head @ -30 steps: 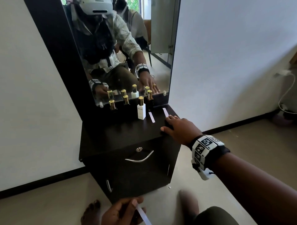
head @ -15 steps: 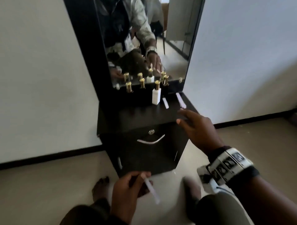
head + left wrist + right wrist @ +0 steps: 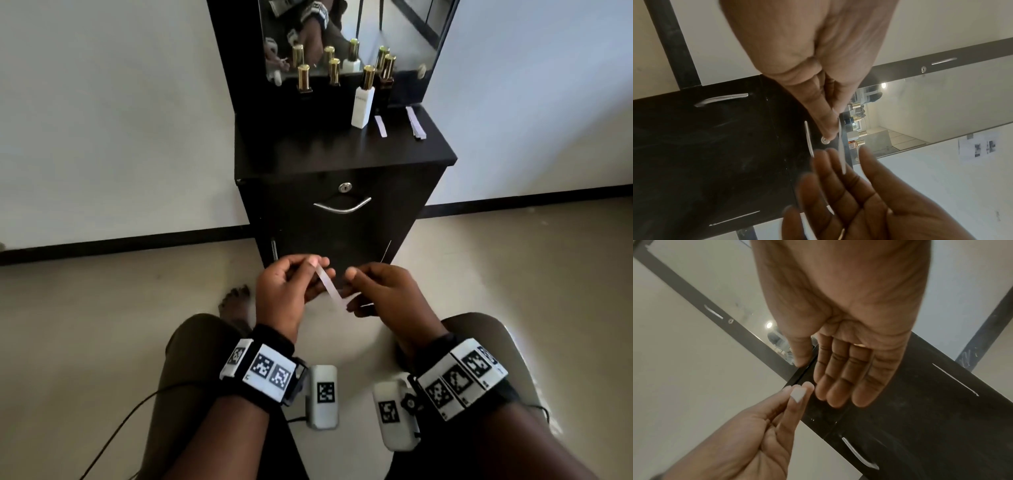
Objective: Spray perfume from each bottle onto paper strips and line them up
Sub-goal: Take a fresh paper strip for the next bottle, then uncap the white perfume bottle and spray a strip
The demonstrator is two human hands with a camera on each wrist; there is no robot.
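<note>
left hand [image 3: 286,291] pinches strip [image 3: 329,286] by its upper end, low before the cabinet [image 3: 342,236] | right hand [image 3: 383,294] fingers straight and relaxed, just beside strip's lower end, contact unclear | white bottle [image 3: 361,109] and three dark bottles [image 3: 303,80] along cabinet's back edge | two strips [image 3: 380,126] at back right corner

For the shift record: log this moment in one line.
left hand: pinches paper strip | right hand: open at strip's far end | white bottle: on cabinet
</note>
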